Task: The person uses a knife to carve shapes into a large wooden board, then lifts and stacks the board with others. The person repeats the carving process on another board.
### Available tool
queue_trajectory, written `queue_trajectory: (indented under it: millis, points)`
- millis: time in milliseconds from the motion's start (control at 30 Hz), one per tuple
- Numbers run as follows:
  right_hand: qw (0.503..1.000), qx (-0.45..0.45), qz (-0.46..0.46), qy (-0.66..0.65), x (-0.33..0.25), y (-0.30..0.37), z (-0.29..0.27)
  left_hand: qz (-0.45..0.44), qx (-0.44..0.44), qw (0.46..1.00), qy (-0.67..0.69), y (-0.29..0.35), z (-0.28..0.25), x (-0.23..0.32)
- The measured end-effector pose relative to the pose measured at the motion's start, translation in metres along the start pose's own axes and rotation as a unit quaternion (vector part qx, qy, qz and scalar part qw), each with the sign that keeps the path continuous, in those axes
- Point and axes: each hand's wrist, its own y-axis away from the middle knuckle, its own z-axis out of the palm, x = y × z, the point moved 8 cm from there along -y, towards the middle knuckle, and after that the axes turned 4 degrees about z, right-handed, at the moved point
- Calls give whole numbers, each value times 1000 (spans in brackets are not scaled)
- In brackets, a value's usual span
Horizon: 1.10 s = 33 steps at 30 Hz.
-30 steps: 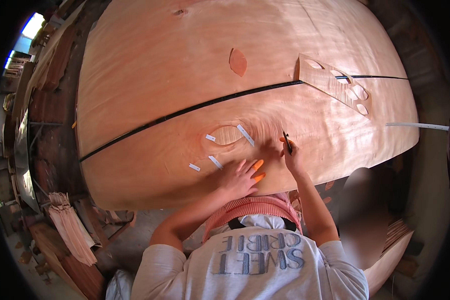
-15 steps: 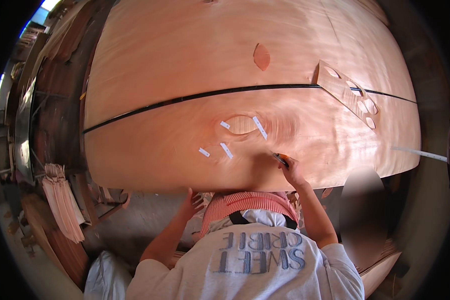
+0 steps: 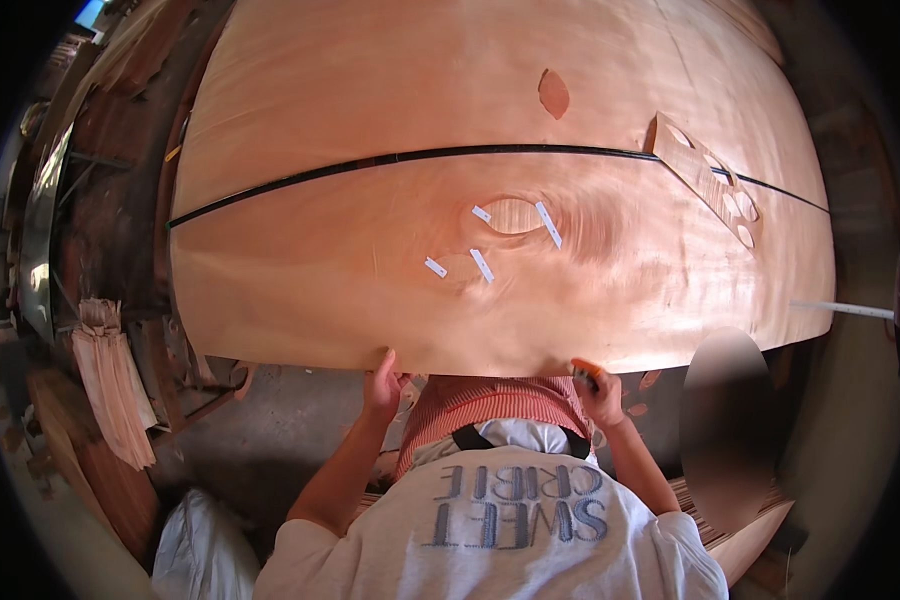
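A big, thin sheet [image 3: 370, 270] of wood lies flat on the table and fills most of the view. Its near edge hangs just past the table, right in front of the person.

The sheet looks very light but floppy. It would likely bend and sag if lifted, and it could crack or split along the grain if pulled hard or folded. The safe place to take hold looks like the near edge, with 2 hands set well apart, so the pull is even.

The left hand [image 3: 382, 385] is up at the near edge. Its fingers are close together and curl up to the rim of the sheet, with the thumb out to the side. It seems to pinch the edge, but the underside is hidden, so I cannot tell how firm the hold is. The left arm comes up from below, bent at the elbow.

The right hand [image 3: 600, 395] is also at the near edge, well apart from the left. Its fingers are wrapped tight round a small orange tool [image 3: 587, 374]. The right arm is bent too.

On the sheet there are 4 short strips of white tape [image 3: 548, 224] round an oval patch [image 3: 513, 215]. A dark line [image 3: 390, 160] runs across the sheet. A wooden stencil [image 3: 705, 180] with oval holes lies at the far right.
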Motion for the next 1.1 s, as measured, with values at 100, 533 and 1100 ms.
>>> queue_trajectory:
  millis: [100, 533, 1100]
  points:
    - [998, 41, -9, 49, 14, 44, -3, 49, -5, 999, -4, 3, 22, 17]
    - [576, 569, 315, -496, 310, 77, -217, 141, -9, 989, -51, 11, 31, 42]
    - [653, 368, 344, -566, 346, 233, -140, 91, 190, 977, -37, 105, -134, -79]
